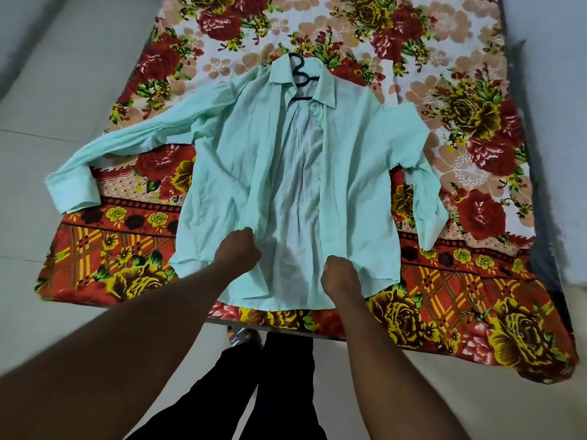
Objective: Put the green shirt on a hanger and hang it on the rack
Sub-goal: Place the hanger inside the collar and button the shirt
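Where left hand (236,250) and right hand (340,276) pinch, green shirt (349,154) puckers — wrinkled.

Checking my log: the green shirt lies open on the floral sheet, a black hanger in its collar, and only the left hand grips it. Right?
Not quite: the head view shows both the left hand and right hand gripping the shirt. The hanger and sheet are as said.

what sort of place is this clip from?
Probably a bedroom at home: a bed under a floral sheet, pale tiled floor around it, and a green shirt on a hanger spread over the sheet.
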